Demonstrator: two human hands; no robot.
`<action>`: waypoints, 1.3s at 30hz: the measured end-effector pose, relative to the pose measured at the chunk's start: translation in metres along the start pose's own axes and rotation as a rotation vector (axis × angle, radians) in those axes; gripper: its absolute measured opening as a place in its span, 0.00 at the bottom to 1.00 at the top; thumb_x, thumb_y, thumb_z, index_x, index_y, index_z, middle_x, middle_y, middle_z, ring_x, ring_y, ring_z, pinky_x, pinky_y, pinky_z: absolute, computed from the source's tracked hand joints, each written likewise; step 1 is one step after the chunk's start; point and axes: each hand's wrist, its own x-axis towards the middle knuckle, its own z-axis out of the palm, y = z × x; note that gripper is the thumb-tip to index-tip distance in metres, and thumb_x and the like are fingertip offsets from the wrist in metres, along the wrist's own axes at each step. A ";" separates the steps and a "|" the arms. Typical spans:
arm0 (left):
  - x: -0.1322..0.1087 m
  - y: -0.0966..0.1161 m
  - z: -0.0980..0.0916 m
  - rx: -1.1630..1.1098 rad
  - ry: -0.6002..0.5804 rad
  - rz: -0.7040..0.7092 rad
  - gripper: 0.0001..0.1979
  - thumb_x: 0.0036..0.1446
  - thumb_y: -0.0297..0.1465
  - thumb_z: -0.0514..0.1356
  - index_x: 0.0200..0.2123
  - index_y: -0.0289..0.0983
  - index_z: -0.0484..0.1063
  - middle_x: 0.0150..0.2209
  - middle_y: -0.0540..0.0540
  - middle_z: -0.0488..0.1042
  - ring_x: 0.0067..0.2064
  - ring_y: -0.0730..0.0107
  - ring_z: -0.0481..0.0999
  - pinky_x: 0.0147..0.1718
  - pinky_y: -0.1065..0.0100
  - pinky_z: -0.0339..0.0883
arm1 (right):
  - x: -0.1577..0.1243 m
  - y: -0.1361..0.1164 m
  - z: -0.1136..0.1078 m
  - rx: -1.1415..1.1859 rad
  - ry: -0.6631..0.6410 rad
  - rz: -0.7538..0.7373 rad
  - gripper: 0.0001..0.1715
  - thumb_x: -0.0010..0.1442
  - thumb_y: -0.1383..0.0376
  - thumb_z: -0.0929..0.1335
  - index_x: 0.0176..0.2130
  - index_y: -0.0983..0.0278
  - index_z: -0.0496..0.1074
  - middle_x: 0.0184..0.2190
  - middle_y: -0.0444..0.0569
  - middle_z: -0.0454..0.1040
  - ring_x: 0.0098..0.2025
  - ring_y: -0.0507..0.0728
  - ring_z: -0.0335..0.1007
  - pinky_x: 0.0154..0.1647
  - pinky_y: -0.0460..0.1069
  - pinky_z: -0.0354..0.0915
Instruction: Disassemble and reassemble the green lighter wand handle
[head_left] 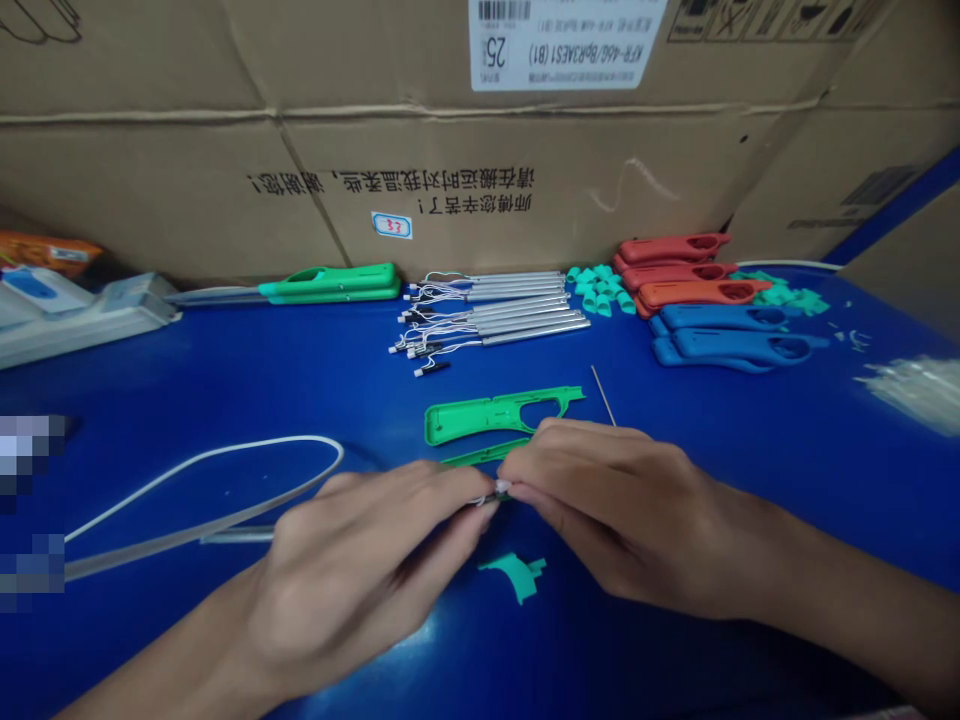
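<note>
Two hands meet low in the head view, fingertips nearly touching: the left hand and the right hand each pinch, thumb against finger, a small plug. It has a white end and a dark part, mostly hidden by the fingers, with a bit of white wire beside it. The plug is held just in front of two green handle halves; the farther half lies with its hollow side up, while the nearer half is partly covered by the hands.

Blue tabletop shows left of the halves and between them and the row of wired metal tubes behind. A cardboard wall closes off the back edge.

Close around the hands are a teal curved piece on the near side, a thin stick beyond the right hand, and a looped white cord to the left. Red handles and blue handles stand at back right, beside teal caps.
</note>
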 end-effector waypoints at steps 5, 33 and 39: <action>0.002 0.003 0.002 -0.034 0.008 -0.025 0.05 0.65 0.30 0.59 0.43 0.41 0.73 0.35 0.52 0.83 0.31 0.71 0.83 0.32 0.71 0.80 | -0.002 0.000 0.000 -0.039 -0.016 -0.032 0.10 0.62 0.79 0.63 0.41 0.70 0.70 0.36 0.54 0.77 0.37 0.55 0.70 0.41 0.50 0.70; 0.001 -0.004 0.004 -0.139 -0.006 -0.049 0.10 0.62 0.31 0.62 0.47 0.41 0.71 0.38 0.52 0.83 0.30 0.73 0.82 0.34 0.71 0.80 | 0.005 -0.003 0.000 0.067 -0.045 0.156 0.09 0.66 0.72 0.63 0.35 0.68 0.72 0.27 0.44 0.67 0.30 0.50 0.60 0.36 0.45 0.61; 0.008 -0.008 0.004 -0.178 -0.032 0.022 0.10 0.61 0.27 0.63 0.45 0.40 0.70 0.36 0.50 0.80 0.32 0.73 0.80 0.32 0.72 0.75 | 0.005 -0.001 -0.004 0.079 0.032 0.132 0.08 0.65 0.74 0.64 0.38 0.69 0.73 0.29 0.46 0.72 0.32 0.50 0.64 0.37 0.45 0.61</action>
